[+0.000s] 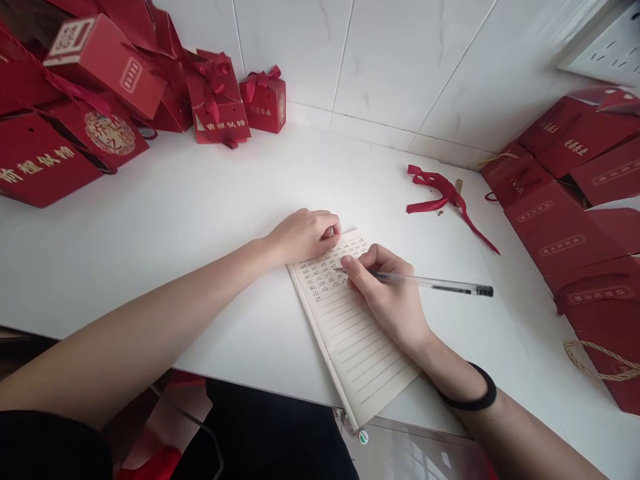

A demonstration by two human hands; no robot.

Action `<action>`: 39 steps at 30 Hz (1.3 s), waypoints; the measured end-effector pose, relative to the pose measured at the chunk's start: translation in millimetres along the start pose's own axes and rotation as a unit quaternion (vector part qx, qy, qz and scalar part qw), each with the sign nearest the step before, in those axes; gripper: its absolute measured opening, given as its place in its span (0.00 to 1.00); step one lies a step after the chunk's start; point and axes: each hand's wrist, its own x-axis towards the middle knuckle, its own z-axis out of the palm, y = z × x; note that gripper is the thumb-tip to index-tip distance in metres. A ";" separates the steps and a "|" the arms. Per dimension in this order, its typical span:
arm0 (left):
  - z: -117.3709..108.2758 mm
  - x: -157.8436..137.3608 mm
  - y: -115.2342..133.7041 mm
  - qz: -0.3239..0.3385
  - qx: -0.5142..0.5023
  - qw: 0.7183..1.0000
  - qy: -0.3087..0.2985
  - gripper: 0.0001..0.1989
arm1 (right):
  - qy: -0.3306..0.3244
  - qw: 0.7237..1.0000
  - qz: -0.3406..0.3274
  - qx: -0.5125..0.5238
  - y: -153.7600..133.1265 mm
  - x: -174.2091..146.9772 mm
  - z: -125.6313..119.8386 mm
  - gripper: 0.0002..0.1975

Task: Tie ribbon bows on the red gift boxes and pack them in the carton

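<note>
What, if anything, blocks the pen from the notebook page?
Nothing visible: the right hand holds the pen, tip at the written rows of the notebook; the left hand lies at its top, clear of the tip.

前程似锦 on large red box point(45, 183), ribboned box point(229, 112); qr code point(73, 37) on tilted box point(107, 63); notebook point(345, 327) writing too small.

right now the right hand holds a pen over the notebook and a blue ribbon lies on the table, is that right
The head view shows a red ribbon, not blue, on the table; the right hand holds a pen over the notebook.
</note>
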 end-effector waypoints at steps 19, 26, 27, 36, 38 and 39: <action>1.7 0.5 -0.3 -0.001 -0.039 0.999 -0.010 0.05 | -0.060 0.986 -0.037 -0.149 1.2 -4.8 8.2 0.15; 2.3 0.3 -0.7 -0.004 -0.043 0.999 -0.009 0.05 | -0.053 0.988 -0.029 -0.142 2.4 -5.0 8.2 0.15; 2.4 0.3 -0.9 -0.005 -0.043 0.999 -0.008 0.05 | -0.054 0.988 -0.031 -0.144 2.4 -5.1 8.2 0.15; 2.0 0.5 -0.6 0.002 -0.039 0.999 -0.007 0.06 | -0.053 0.987 -0.031 -0.146 3.1 -6.6 8.4 0.15; 2.4 0.2 -0.3 0.003 -0.038 0.999 -0.006 0.06 | -0.050 0.991 -0.018 -0.120 3.1 -6.4 7.9 0.16; 2.8 0.0 -0.6 0.006 -0.037 0.999 -0.007 0.05 | -0.044 0.995 -0.004 -0.086 2.8 -5.8 7.0 0.16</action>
